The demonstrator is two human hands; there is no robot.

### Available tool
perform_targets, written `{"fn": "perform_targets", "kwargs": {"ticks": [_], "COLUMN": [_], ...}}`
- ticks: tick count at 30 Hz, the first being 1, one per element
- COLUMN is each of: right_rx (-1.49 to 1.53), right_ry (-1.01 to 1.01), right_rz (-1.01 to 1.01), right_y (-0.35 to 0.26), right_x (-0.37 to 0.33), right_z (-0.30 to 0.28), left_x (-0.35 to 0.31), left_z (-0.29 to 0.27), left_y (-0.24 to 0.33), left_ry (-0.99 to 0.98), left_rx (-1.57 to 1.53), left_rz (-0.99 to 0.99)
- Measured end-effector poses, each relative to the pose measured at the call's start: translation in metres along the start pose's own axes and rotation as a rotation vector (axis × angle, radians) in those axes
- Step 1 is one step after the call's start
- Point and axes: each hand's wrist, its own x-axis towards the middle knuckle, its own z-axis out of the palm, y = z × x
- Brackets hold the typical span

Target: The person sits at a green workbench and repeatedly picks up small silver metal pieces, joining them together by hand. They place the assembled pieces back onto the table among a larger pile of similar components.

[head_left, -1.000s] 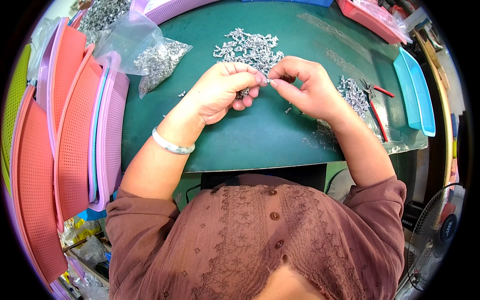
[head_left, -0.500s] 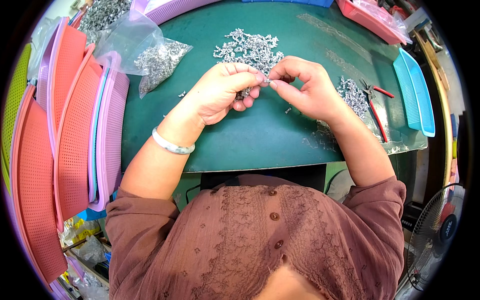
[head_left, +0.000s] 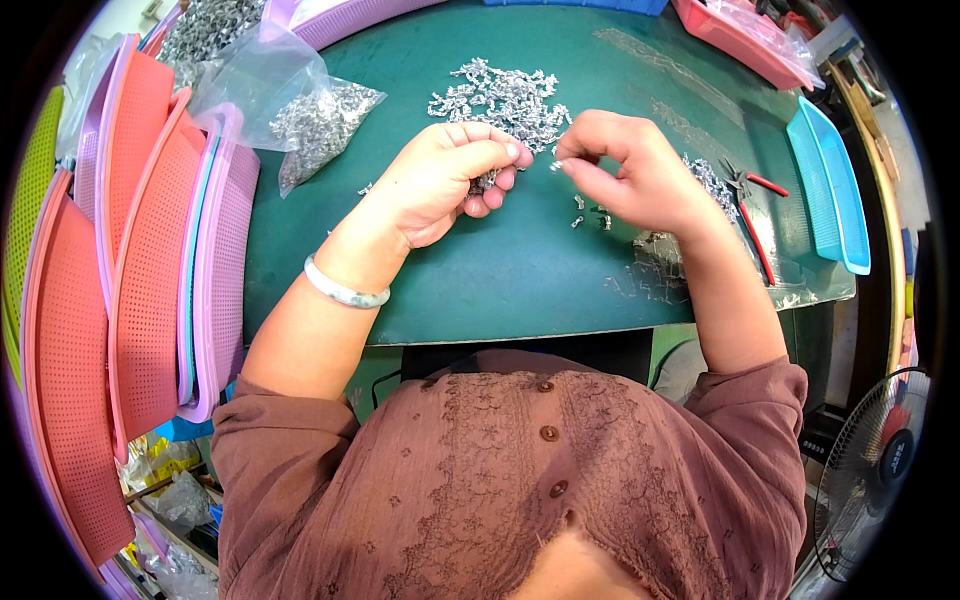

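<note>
Over the green table point(head_left: 480, 290), my left hand point(head_left: 450, 180) is curled closed around several small metal parts point(head_left: 484, 181), which show between the fingers. My right hand point(head_left: 630, 170) is a short way to its right, thumb and forefinger pinched on a small silver metal part point(head_left: 556, 166). Just beyond both hands spreads a loose pile of small silver metal parts point(head_left: 500, 98). A few single pieces point(head_left: 578, 203) lie below my right fingers. Partly hidden behind my right wrist is a second heap of silver parts point(head_left: 712, 184).
Red-handled pliers point(head_left: 760, 225) lie right of the second heap, near a blue basket point(head_left: 828, 190). A clear bag of metal parts point(head_left: 325, 125) rests at the left, beside stacked pink and purple baskets point(head_left: 150, 250). A pink basket point(head_left: 745, 45) stands far right; a fan point(head_left: 870, 470) is lower right.
My right hand has moved right, away from my left fingertips, with a small metal part in its pinch. My left hand has stayed nearly still.
</note>
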Motion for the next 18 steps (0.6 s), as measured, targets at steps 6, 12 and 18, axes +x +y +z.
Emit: {"fn": "perform_targets", "kwargs": {"ticks": [6, 12, 18], "right_rx": [-0.243, -0.286, -0.286], "right_ry": [-0.277, -0.127, -0.083], "right_rz": [-0.114, -0.11, -0.058], "right_y": [0.016, 0.007, 0.007], "right_x": [-0.006, 0.004, 0.007], "right_z": [-0.031, 0.011, 0.029], "left_x": [0.003, 0.005, 0.005], "left_z": [-0.006, -0.01, -0.01], "left_y": [0.001, 0.001, 0.001], "left_ry": [0.058, 0.086, 0.105], "left_rx": [-0.039, -0.079, -0.12], "left_rz": [0.024, 0.039, 0.024]}}
